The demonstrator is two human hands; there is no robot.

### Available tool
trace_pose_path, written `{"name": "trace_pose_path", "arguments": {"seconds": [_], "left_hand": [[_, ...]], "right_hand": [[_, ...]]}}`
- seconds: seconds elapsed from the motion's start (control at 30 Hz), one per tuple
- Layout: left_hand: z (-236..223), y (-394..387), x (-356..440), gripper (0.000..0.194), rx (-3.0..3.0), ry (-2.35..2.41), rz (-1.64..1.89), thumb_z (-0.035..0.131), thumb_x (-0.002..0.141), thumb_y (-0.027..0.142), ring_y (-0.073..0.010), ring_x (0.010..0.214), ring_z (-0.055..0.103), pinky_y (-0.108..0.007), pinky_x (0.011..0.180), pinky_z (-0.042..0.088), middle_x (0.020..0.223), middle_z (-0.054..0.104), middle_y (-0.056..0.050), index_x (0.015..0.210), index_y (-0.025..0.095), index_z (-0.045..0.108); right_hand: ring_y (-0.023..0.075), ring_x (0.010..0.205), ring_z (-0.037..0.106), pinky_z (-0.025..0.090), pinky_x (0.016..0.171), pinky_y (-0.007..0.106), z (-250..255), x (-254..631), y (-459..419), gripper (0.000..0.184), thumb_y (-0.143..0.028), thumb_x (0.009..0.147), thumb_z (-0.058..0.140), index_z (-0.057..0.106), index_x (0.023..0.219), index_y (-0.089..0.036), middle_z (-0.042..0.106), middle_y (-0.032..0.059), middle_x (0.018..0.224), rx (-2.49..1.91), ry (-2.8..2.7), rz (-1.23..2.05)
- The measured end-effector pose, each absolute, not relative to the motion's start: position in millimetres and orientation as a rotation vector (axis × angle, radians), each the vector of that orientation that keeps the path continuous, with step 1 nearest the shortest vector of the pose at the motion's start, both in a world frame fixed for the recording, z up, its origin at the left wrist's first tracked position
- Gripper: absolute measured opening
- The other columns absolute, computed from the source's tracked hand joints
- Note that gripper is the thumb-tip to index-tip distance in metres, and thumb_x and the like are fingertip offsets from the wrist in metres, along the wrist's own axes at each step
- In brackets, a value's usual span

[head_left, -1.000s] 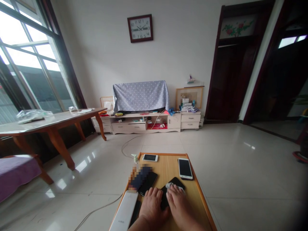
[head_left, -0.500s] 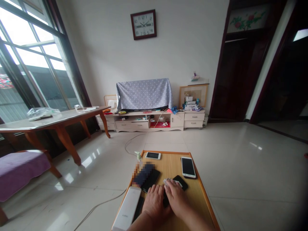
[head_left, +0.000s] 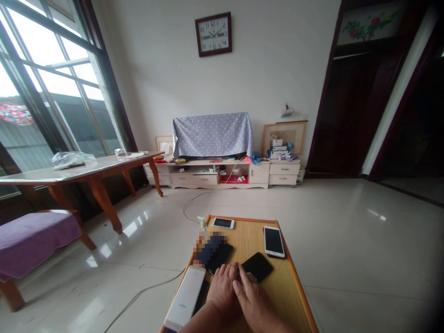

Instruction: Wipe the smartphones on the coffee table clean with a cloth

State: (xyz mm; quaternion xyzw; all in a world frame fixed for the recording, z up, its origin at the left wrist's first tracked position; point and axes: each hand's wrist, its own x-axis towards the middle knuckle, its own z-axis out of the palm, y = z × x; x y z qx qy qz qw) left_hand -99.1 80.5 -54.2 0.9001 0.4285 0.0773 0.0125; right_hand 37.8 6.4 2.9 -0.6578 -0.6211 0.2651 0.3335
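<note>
A small wooden table (head_left: 248, 238) carries several phones. My left hand (head_left: 222, 290) lies flat with its fingers together on the near end of a black phone (head_left: 257, 266). My right hand (head_left: 248, 298) rests beside and partly over it, fingers curled on a small white cloth whose edge (head_left: 252, 276) peeks out against the phone. A white-framed phone (head_left: 274, 241) lies beyond on the right, another white phone (head_left: 223, 223) at the far edge. A dark phone (head_left: 220, 258) and a blurred item (head_left: 208, 249) lie to the left. A long white box (head_left: 185, 298) sits at the near left.
A small spray bottle (head_left: 202, 224) stands at the table's far left corner. A cable (head_left: 152, 289) runs over the tiled floor. A long wooden table (head_left: 79, 169) and a purple-cushioned bench (head_left: 31, 238) stand left by the window. A low cabinet (head_left: 225, 173) with a cloth-covered screen lines the far wall.
My right hand has slid back toward me along the black phone, uncovering most of its screen. The view has shifted slightly, so the room sits more to the right.
</note>
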Motion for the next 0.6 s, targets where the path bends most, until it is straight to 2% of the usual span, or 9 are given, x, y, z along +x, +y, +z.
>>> {"name": "trace_pose_path", "arguments": {"seconds": [0.1,0.27,0.47,0.6], "left_hand": [[-54,80,-99,0.072,2.783,1.34,0.25,0.048,0.088,0.045,-0.0354,0.143,0.037,-0.054,0.12,0.028,0.16,0.038,-0.008,0.156,0.027,0.03],[-32,73,-99,0.079,2.678,1.371,0.426,0.056,0.081,0.048,-0.035,0.132,0.048,-0.053,0.118,0.032,0.145,0.055,-0.013,0.152,0.021,0.035],[-13,69,-95,0.076,2.637,1.326,0.455,0.059,0.078,0.057,-0.0358,0.128,0.05,-0.053,0.116,0.034,0.139,0.058,-0.011,0.145,0.024,0.045],[-18,70,-95,0.067,2.694,1.294,0.386,0.052,0.085,0.053,-0.0335,0.129,0.049,-0.051,0.118,0.029,0.145,0.053,-0.011,0.146,0.026,0.044]], "right_hand": [[0.0278,0.141,0.046,0.04,0.114,0.04,6,37,5,0.068,-0.057,0.102,0.036,0.036,0.156,-0.017,0.05,0.0149,0.152,-1.641,-1.639,0.752],[0.0228,0.141,0.046,0.038,0.116,0.036,1,56,1,0.064,-0.057,0.102,0.035,0.038,0.155,-0.023,0.047,0.0087,0.155,-1.54,-1.659,0.821],[0.0271,0.137,0.05,0.04,0.115,0.041,-10,58,21,0.061,-0.054,0.102,0.033,0.044,0.152,-0.021,0.059,0.0104,0.144,-1.673,-1.665,0.686],[0.0293,0.143,0.043,0.035,0.118,0.043,-19,45,21,0.062,-0.055,0.102,0.036,0.041,0.154,-0.021,0.053,0.0101,0.149,-1.711,-1.684,0.613]]}}
